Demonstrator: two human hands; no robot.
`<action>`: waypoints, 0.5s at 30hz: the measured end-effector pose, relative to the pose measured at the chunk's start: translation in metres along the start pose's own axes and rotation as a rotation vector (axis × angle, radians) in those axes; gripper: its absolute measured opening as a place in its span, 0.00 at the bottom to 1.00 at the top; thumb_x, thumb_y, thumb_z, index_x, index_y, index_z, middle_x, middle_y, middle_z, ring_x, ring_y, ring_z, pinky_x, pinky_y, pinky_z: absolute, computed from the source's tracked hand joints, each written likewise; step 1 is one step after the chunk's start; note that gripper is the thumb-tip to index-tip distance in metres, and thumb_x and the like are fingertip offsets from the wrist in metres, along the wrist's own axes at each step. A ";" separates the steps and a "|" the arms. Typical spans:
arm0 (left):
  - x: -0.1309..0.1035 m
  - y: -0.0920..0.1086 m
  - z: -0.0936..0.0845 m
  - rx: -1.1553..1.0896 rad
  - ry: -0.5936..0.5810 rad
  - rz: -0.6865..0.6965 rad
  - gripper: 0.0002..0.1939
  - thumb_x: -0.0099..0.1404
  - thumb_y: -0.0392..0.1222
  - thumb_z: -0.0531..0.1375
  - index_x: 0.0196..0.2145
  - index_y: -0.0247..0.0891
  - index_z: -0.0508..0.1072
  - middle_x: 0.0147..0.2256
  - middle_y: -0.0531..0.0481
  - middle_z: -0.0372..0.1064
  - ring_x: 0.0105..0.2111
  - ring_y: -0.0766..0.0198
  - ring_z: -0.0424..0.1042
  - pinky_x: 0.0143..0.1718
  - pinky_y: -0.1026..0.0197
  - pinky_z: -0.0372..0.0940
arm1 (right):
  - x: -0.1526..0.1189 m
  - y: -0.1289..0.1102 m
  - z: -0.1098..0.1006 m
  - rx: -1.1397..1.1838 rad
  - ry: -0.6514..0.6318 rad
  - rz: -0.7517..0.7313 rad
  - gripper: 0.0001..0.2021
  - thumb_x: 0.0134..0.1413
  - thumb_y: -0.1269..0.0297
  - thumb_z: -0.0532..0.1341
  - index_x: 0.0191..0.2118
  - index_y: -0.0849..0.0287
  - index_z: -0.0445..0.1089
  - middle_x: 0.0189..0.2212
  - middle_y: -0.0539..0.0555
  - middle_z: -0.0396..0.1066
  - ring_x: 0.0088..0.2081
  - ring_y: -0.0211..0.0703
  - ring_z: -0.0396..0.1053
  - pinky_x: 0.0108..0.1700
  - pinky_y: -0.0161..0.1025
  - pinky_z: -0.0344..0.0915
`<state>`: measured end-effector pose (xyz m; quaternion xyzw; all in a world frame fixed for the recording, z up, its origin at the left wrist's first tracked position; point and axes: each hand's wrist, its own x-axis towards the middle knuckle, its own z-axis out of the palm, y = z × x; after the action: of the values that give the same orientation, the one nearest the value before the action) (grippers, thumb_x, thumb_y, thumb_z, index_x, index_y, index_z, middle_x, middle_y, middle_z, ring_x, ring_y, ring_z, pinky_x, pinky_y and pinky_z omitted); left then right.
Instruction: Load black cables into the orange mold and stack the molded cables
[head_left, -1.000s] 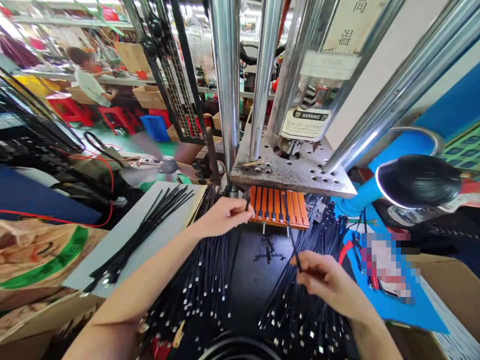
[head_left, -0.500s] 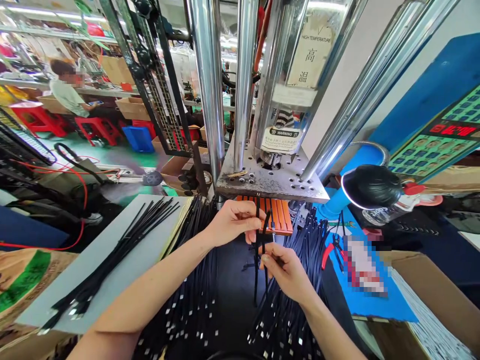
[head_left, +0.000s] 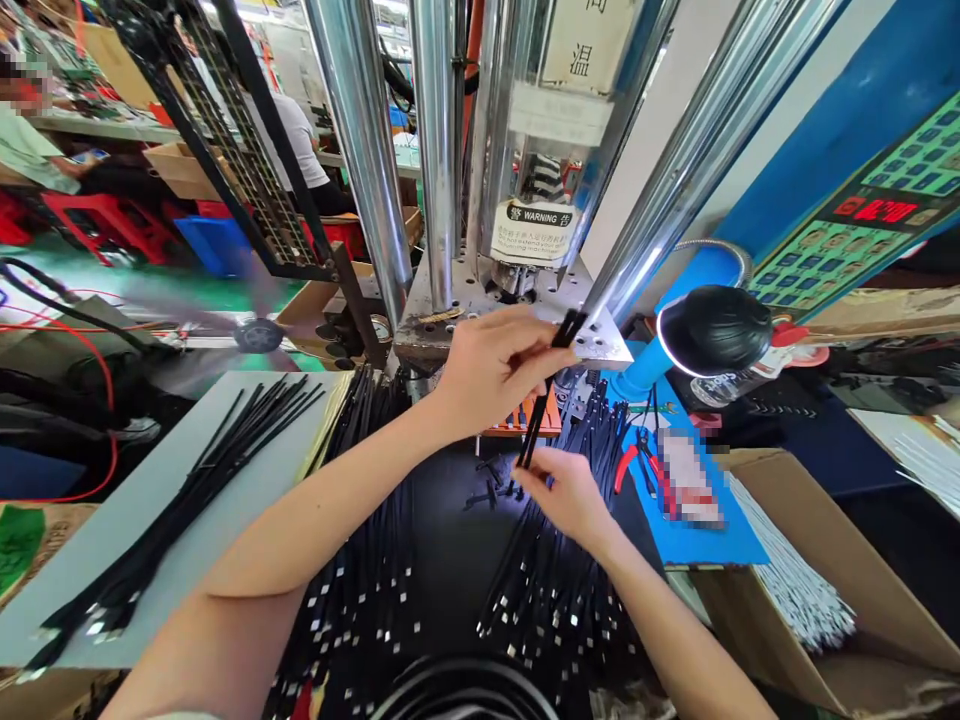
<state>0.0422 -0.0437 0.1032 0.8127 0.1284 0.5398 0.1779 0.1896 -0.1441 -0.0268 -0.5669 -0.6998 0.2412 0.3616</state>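
Two thin black strips (head_left: 537,415) run side by side in front of the machine. My left hand (head_left: 499,370) pinches them near their upper ends, in front of the metal plate (head_left: 427,330). Lower down, my right hand (head_left: 566,490) holds the same strips between thumb and fingers. Behind the strips is an orange slotted block (head_left: 510,418), partly covered by my left hand. Small black scraps (head_left: 491,482) lie on the dark surface under it. Bundles of black strips with shiny ends hang on the left (head_left: 360,530) and right (head_left: 555,580).
More black strips (head_left: 195,490) lie on a pale board (head_left: 247,395) at left. A lamp (head_left: 716,330), red-handled pliers (head_left: 641,465) and a carton (head_left: 847,540) of white strips stand at right. A spinning fan (head_left: 259,335) and people are beyond.
The view has shifted. My left hand has moved up and right relative to the block, and my right hand slightly up. The two strips, apart before, now lie close together and slanted.
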 end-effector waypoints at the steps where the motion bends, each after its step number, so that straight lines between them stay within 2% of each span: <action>1: 0.009 0.001 0.003 -0.002 -0.002 0.073 0.09 0.67 0.41 0.61 0.29 0.36 0.73 0.24 0.55 0.68 0.24 0.72 0.68 0.29 0.67 0.63 | 0.010 0.007 -0.008 -0.044 0.066 -0.015 0.13 0.57 0.61 0.60 0.23 0.58 0.65 0.20 0.48 0.64 0.24 0.36 0.60 0.29 0.34 0.55; 3: 0.020 0.003 0.010 -0.034 -0.020 0.187 0.08 0.68 0.42 0.60 0.31 0.37 0.73 0.27 0.54 0.70 0.28 0.71 0.70 0.32 0.66 0.65 | 0.034 0.023 -0.023 -0.068 0.197 -0.020 0.14 0.56 0.59 0.59 0.22 0.57 0.62 0.19 0.48 0.63 0.23 0.36 0.58 0.27 0.34 0.53; 5: 0.019 0.002 0.019 -0.042 -0.021 0.192 0.07 0.68 0.44 0.60 0.36 0.38 0.73 0.31 0.52 0.71 0.32 0.69 0.71 0.35 0.64 0.66 | 0.059 0.037 -0.035 -0.035 0.291 0.001 0.16 0.54 0.56 0.59 0.21 0.57 0.60 0.17 0.47 0.60 0.21 0.35 0.55 0.26 0.35 0.51; 8: -0.008 -0.010 0.034 -0.008 -0.010 -0.037 0.13 0.65 0.45 0.62 0.44 0.37 0.69 0.33 0.52 0.70 0.31 0.68 0.71 0.34 0.64 0.67 | 0.087 0.052 -0.043 0.005 0.334 0.043 0.18 0.51 0.53 0.59 0.18 0.56 0.58 0.15 0.47 0.56 0.21 0.36 0.52 0.25 0.35 0.50; 9: -0.021 -0.017 0.038 0.026 -0.072 -0.122 0.12 0.65 0.44 0.62 0.43 0.36 0.68 0.32 0.52 0.70 0.29 0.67 0.71 0.33 0.64 0.67 | 0.093 0.055 -0.042 0.009 0.326 0.052 0.19 0.50 0.52 0.59 0.16 0.56 0.57 0.14 0.47 0.55 0.21 0.36 0.52 0.24 0.35 0.49; 11: -0.048 -0.030 0.044 0.135 -0.325 -0.202 0.07 0.66 0.39 0.60 0.41 0.36 0.68 0.32 0.51 0.71 0.31 0.65 0.72 0.34 0.63 0.67 | 0.099 0.058 -0.040 0.019 0.289 0.062 0.21 0.50 0.51 0.59 0.15 0.56 0.56 0.14 0.47 0.54 0.22 0.36 0.52 0.24 0.35 0.49; 13: -0.071 -0.042 0.047 0.253 -0.617 -0.153 0.06 0.66 0.34 0.58 0.42 0.35 0.69 0.40 0.46 0.74 0.39 0.60 0.75 0.42 0.59 0.68 | 0.102 0.060 -0.038 0.033 0.244 0.066 0.21 0.51 0.50 0.58 0.15 0.57 0.58 0.15 0.47 0.56 0.21 0.36 0.53 0.25 0.35 0.49; 15: -0.089 -0.050 0.050 0.344 -0.766 -0.052 0.12 0.67 0.33 0.58 0.48 0.34 0.69 0.49 0.41 0.72 0.49 0.55 0.73 0.52 0.55 0.67 | 0.102 0.060 -0.038 0.040 0.206 0.065 0.20 0.51 0.51 0.58 0.16 0.57 0.60 0.15 0.48 0.60 0.21 0.36 0.55 0.25 0.35 0.51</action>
<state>0.0538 -0.0419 -0.0100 0.9690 0.1616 0.1648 0.0880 0.2467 -0.0334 -0.0244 -0.6036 -0.6353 0.2071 0.4350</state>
